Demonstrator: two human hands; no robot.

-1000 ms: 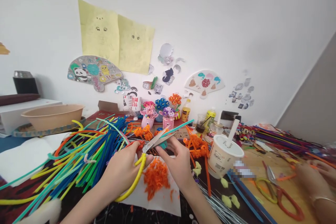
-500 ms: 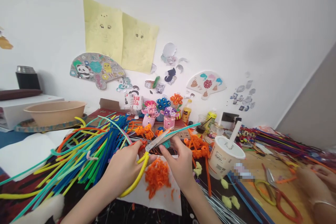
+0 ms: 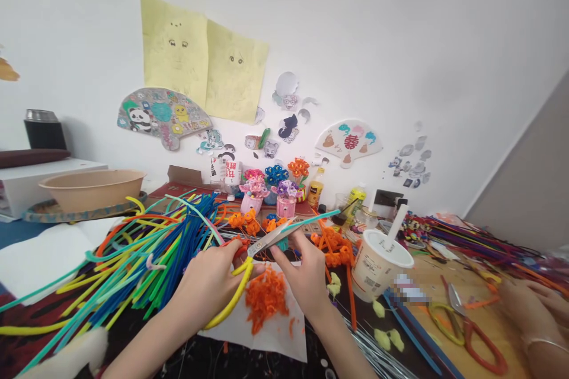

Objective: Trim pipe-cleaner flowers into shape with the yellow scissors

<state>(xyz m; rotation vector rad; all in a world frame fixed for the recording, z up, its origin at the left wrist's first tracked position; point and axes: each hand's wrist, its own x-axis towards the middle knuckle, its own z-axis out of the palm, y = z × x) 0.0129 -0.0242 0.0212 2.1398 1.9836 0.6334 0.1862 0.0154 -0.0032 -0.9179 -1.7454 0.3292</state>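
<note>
My left hand [image 3: 216, 277] is closed around the scissors [image 3: 264, 241], which have a yellow loop and a red loop. Their blades point up and to the right, close together against a teal pipe cleaner [image 3: 317, 220]. Thumb and fingers of my right hand [image 3: 304, 272] pinch that pipe cleaner just beside the blades, its free end sticking out to the right. Below both hands, a heap of orange fuzz clippings [image 3: 267, 299] lies on a white sheet of paper [image 3: 284, 346].
Many coloured pipe cleaners [image 3: 164, 266] are piled at left. Orange pipe-cleaner pieces [image 3: 335, 249] and a lidded cup with a straw [image 3: 377, 263] stand right of my hands. Further right lie other scissors [image 3: 464, 323], near another person's hand [image 3: 522, 311]. Pipe-cleaner flower pots [image 3: 251, 201] line the back.
The scissor blades have come together on the teal pipe cleaner. Both hands stay in nearly the same place.
</note>
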